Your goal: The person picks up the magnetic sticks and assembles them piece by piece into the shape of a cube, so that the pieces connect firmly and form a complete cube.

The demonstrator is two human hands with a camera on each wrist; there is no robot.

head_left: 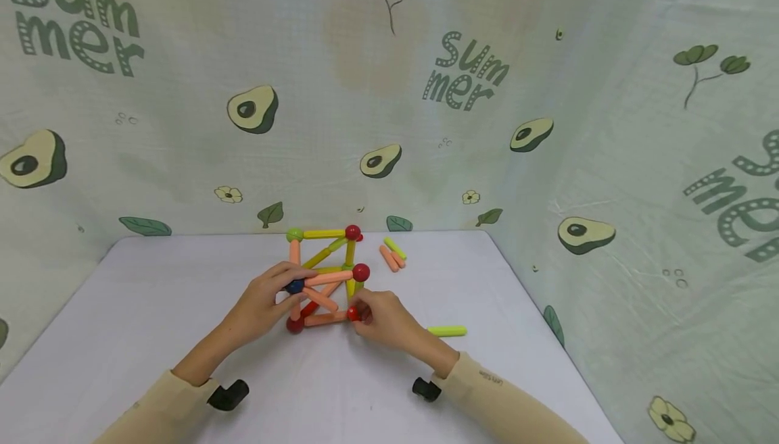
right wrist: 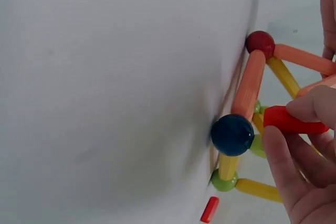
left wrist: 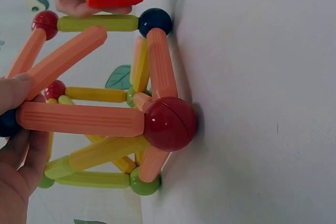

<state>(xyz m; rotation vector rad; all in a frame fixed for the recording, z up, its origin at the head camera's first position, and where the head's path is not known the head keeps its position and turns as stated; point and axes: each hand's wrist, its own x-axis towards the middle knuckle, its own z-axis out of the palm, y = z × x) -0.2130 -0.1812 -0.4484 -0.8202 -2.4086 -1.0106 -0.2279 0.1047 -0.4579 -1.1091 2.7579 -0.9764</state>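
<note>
A frame of magnetic sticks and balls [head_left: 325, 234] stands on the table. My left hand [head_left: 268, 302] grips it at the dark blue ball [head_left: 295, 286] on its near upper left corner. From that ball an orange stick [left wrist: 68, 59] slants out with its far end free. Another orange stick [left wrist: 81, 119] runs down to a dark red ball [left wrist: 170, 124] at the base. Between thumb and fingers my right hand [right wrist: 310, 156] pinches a short red stick [right wrist: 286, 120]. It is held just above the lime stick [left wrist: 97, 23] that joins a lower blue ball [left wrist: 155, 22] to a red ball [left wrist: 45, 24].
Loose orange sticks [head_left: 388, 258] and a lime one [head_left: 395, 248] lie at the back right. Another lime stick [head_left: 453, 330] lies beyond my right wrist. A short red stick [right wrist: 210, 210] rests on the table behind the frame. Printed cloth [head_left: 426, 180] hangs behind the table.
</note>
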